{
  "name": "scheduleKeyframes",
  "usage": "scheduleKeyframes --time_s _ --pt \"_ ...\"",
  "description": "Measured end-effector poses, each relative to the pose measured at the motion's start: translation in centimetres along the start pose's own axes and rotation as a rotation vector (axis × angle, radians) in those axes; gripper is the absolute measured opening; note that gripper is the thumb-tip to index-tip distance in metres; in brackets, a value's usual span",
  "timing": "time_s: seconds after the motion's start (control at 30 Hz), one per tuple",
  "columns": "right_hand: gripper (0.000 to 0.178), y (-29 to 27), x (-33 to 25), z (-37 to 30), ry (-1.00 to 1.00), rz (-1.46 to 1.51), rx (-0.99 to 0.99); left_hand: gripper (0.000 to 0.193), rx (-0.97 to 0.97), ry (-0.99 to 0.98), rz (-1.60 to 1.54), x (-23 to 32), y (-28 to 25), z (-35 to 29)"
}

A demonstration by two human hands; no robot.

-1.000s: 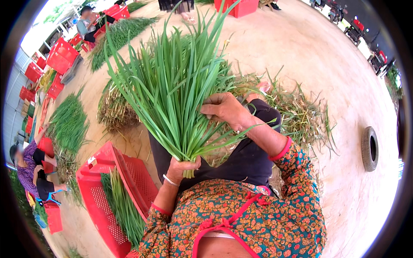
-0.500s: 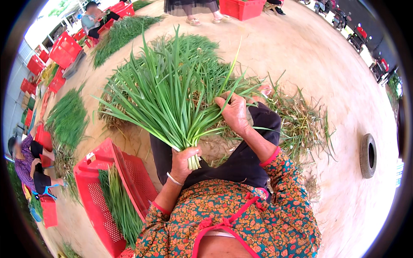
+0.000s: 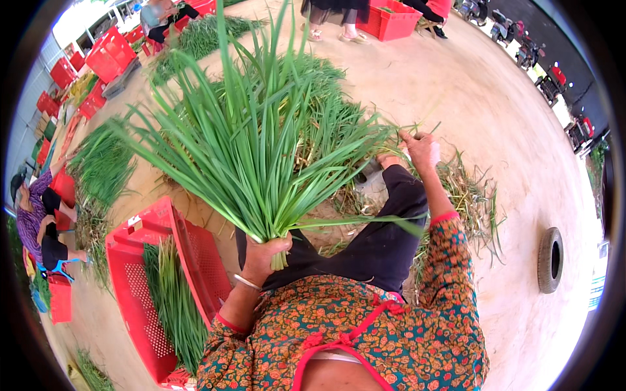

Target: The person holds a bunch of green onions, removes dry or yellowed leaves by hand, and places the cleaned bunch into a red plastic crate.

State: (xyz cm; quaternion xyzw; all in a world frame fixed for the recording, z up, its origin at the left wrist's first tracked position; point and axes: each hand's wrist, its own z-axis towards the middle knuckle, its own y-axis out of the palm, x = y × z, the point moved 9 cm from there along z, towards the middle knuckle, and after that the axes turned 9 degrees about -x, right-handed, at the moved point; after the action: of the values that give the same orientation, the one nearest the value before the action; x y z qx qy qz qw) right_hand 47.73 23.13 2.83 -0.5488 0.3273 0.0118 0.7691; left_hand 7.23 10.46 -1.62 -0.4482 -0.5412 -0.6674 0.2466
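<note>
My left hand [image 3: 266, 258] grips a fanned bunch of garlic chives [image 3: 257, 156] by its pale stem ends, with the green leaves spread upward and away from me. Out to the right, my right hand [image 3: 422, 151] is raised above the edge of the leaf litter, thumb and fingers pinched together. Thin strands show at its fingertips; I cannot make out exactly what is in the pinch. Beyond the bunch lies a large heap of garlic chives [image 3: 326, 85] on the ground, partly hidden by the leaves I hold.
A red perforated crate [image 3: 130, 287] with chives inside stands at my left. Dry leaf scraps [image 3: 466, 202] lie on the right, and a tyre [image 3: 550, 259] further right. Other people sit at the left beside more chive heaps [image 3: 104, 159]; stacked red crates [image 3: 112, 55] stand behind.
My right hand has moved away from the bunch, outward to the right. The bunch in my left hand has spread wider and sits slightly higher in view.
</note>
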Motion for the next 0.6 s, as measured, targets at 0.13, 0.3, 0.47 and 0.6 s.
scheduleKeyframes --time_s 0.13,0.3,0.47,0.6 --pt "0.021 -5.6 -10.3 -4.6 -0.341 0.586 -0.223 0.041 -0.009 0.047 -0.056 -0.2 0.4 0.8" --pt "0.022 -3.4 -20.5 -12.8 -0.715 0.621 -0.534 0.042 -0.033 0.030 -0.011 -0.1 0.9 1.3" --pt "0.028 -1.8 -22.4 -13.3 -0.717 0.534 -0.599 0.040 -0.011 0.049 0.065 0.1 0.4 1.3" --pt "0.027 0.4 -22.3 -12.4 -0.634 0.536 -0.735 0.036 -0.045 0.039 0.102 -0.1 0.7 1.5"
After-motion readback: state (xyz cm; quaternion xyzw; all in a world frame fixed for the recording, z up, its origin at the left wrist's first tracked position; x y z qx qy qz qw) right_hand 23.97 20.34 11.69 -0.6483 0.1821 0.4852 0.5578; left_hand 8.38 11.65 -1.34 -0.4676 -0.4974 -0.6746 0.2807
